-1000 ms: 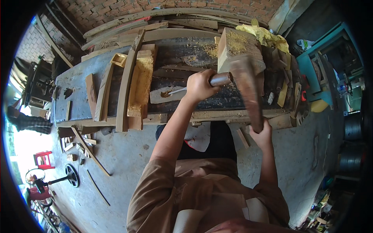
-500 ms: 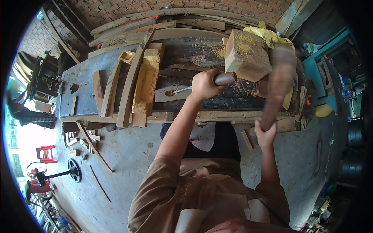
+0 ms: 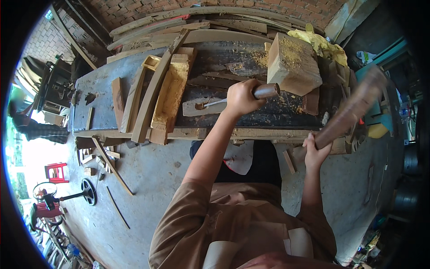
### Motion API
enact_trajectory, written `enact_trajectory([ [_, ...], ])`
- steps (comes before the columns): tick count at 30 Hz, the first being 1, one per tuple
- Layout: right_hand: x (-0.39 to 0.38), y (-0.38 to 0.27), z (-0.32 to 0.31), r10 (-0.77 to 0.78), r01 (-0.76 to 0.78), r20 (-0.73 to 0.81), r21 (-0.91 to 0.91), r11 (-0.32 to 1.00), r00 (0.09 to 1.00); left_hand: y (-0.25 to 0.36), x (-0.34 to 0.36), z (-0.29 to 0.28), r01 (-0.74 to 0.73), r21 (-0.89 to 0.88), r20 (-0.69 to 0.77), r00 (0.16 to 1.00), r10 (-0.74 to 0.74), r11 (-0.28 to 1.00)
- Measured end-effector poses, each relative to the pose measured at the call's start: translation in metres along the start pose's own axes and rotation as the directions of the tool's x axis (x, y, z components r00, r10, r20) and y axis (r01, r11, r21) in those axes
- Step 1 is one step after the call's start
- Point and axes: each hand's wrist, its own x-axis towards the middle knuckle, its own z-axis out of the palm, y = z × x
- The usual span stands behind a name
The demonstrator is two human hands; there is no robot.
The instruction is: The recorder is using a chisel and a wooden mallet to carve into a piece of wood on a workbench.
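Note:
My left hand (image 3: 244, 97) is closed round a chisel (image 3: 267, 91), whose butt end sticks out to the right. Its narrow metal blade points left and meets a hollow in a pale piece of wood (image 3: 191, 109) lying on the dark workbench (image 3: 251, 121). Off to the right, my right hand (image 3: 316, 151) grips the lower end of a wooden mallet (image 3: 345, 117). The mallet slants up and away to the right, apart from the chisel, its far end smeared by motion.
A big wood block (image 3: 293, 71) topped with shavings stands beyond the chisel. Left of the work lie a hollowed wooden trough (image 3: 172, 89) and long strips (image 3: 154, 85). Stacked boards (image 3: 215, 35) line the brick wall. Another person (image 3: 36, 125) is at far left.
My right hand and the mallet have swung outward to the right, away from the chisel. The left hand keeps its hold on the chisel, and the whole view has shifted slightly.

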Motion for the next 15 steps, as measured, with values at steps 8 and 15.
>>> enact_trajectory([
  [8,-0.011,0.011,0.005,0.179,0.047,0.375,-0.52,0.853,0.909,-0.005,-0.001,-0.004,0.015,0.082,0.0,1.0,-0.015,0.997],
  [15,-0.003,0.013,0.009,-0.018,0.015,0.027,0.107,0.994,0.999,-0.007,-0.004,-0.002,-0.017,0.052,-0.031,0.999,0.019,0.999],
])
